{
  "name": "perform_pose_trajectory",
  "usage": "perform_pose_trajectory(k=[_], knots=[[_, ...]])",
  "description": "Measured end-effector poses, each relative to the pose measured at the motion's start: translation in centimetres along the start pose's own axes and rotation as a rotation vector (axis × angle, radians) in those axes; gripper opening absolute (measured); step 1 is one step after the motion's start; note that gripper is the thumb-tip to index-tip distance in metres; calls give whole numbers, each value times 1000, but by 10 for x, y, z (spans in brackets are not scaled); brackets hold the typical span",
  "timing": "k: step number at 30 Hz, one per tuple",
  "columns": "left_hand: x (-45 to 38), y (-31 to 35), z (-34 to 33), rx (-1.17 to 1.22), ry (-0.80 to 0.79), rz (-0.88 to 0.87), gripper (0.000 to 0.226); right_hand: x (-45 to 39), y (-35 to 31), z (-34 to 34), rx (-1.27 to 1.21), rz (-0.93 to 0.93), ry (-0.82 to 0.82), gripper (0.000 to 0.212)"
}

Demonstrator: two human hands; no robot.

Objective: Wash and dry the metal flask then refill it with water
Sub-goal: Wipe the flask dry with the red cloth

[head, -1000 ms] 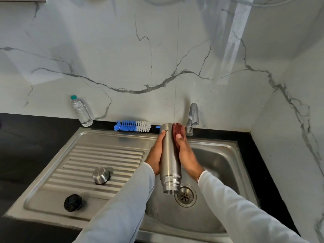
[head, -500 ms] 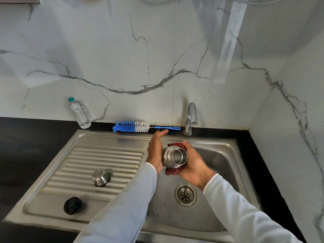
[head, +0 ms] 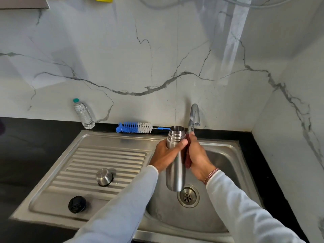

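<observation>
Upright over the basin, gripped both sides

Held mouth-up above the sink (head: 108, 137) basin, just over the drain (head: 188, 196): flask (head: 175, 165), lidless, threaded neck level with the tap (head: 194, 116) spout and just left of it. Wrapped round the upper body from the left: left hand (head: 166, 156), fingers curled close on the steel, fingertips showing below the neck. Pressed against the right side: right hand (head: 198, 156), fingers curled along the wall, pinning a dark red cloth or pad (head: 188, 158) between palm and flask; exact kind not clear. Base of the flask free, touching nothing.

Resting on the ribbed drainboard, well left of the hands: steel cap (head: 104, 177), and nearer the front edge a black stopper (head: 77, 204). Lying along the back ledge, between sink and wall: blue and white brush (head: 135, 128), handle end hidden behind the flask neck. Standing further left against the marble wall: plastic bottle (head: 83, 114), teal cap on. Pale long sleeves on both arms, a thread band at the right wrist.
</observation>
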State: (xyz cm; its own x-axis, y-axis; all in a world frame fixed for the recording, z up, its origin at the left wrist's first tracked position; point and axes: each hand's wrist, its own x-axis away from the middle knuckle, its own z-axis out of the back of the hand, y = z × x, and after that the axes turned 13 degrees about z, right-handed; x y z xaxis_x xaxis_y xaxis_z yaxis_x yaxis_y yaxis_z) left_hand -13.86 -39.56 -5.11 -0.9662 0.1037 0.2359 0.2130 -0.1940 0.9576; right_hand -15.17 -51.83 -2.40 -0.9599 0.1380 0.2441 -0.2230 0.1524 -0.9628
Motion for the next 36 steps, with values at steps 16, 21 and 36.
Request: perform_pose_trajectory(k=[16,21,36], knots=[[8,30,2,627,-53,277,103,40,76,1,752,1084,-167,66],[12,19,-3,602,-104,163,98,27,30,-16,740,1068,-101,67],[-6,23,5,594,127,296,98,43,61,-2,665,1087,-235,62]])
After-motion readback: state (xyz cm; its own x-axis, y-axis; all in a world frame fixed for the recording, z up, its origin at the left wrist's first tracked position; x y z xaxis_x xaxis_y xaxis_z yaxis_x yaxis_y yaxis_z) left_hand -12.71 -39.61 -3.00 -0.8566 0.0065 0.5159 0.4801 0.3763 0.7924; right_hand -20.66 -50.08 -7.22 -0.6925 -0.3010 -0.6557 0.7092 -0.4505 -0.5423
